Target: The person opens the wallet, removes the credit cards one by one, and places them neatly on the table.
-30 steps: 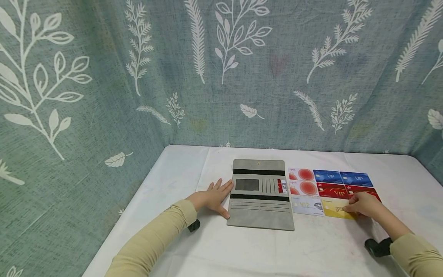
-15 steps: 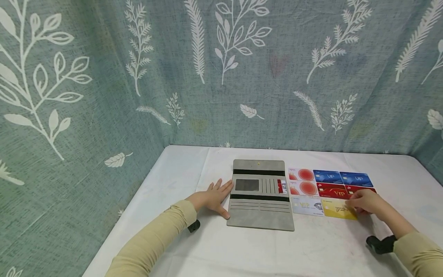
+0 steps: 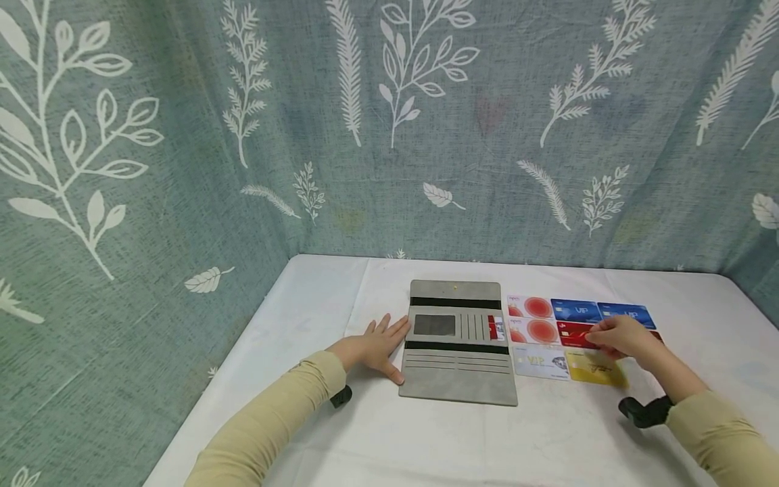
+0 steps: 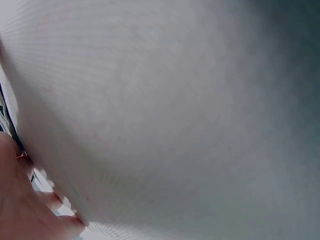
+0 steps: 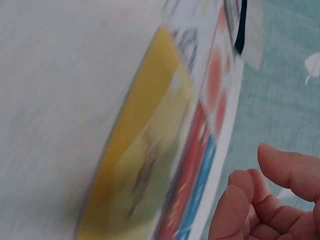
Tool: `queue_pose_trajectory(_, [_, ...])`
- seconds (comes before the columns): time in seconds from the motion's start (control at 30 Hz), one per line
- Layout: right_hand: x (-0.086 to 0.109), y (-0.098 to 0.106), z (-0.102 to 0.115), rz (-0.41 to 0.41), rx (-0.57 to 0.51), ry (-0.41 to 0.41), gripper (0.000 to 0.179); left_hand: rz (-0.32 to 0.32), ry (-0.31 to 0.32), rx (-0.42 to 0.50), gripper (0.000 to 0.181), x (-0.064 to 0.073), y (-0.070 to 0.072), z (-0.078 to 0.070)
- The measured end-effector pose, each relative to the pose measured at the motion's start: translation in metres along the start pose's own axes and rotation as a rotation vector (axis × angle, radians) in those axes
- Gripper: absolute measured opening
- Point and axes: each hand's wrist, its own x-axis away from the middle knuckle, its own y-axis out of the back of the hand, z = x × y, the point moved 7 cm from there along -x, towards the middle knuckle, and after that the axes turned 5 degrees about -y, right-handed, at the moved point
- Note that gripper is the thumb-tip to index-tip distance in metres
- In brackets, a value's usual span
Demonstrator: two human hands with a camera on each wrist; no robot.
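A grey wallet (image 3: 460, 368) lies unfolded on the white table, a red-and-white card (image 3: 496, 328) tucked in one of its slots. My left hand (image 3: 376, 348) rests with spread fingers at the wallet's left edge; only part of it shows in the left wrist view. Over the red cards (image 3: 572, 333) hovers my right hand (image 3: 629, 340), thumb and fingers loosely bent. The right wrist view shows a gap between that thumb and the fingers, with nothing held. Just below the hand lies the gold card (image 3: 593, 368), flat. The right-hand red card is mostly hidden.
Cards lie in rows right of the wallet: blue VIP cards (image 3: 576, 310) at the back, pale cards with red circles (image 3: 538, 307) near the wallet, and a silver VIP card (image 3: 540, 362) in front. A leaf-patterned curtain (image 3: 365, 203) hangs behind the table (image 3: 341, 297).
My right hand has left the gold card, rising and shifting left and away from me over the red cards. The left hand and the wallet stay put.
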Motion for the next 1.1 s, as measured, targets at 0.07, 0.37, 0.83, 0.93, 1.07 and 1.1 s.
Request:
queue_pose_trajectory(0.07, [0.0,-0.005,0.009,0.008,-0.011,0.02,0.033,0.0,0.0,0.002,0.115,0.0,0.0,0.0])
queue_pose_trajectory(0.37, [-0.003,-0.03,0.046,0.047,-0.041,0.094,0.035,0.002,0.003,0.006,0.115,-0.002,-0.001,0.001])
queue_pose_trajectory(0.83, [-0.022,-0.063,0.08,0.054,-0.063,0.067,0.029,0.003,0.005,0.003,0.115,-0.001,0.001,0.0])
queue_pose_trajectory(0.93, [-0.027,-0.069,0.085,0.061,-0.085,0.061,0.026,0.003,0.004,0.003,0.115,0.0,0.001,0.0])
queue_pose_trajectory(1.07, [-0.031,-0.078,0.09,0.083,-0.165,0.02,0.03,0.002,0.004,0.002,0.115,0.0,0.0,0.0])
queue_pose_trajectory(1.1, [-0.032,-0.08,0.091,0.086,-0.192,0.009,0.031,0.002,0.005,0.004,0.115,0.0,0.0,0.0])
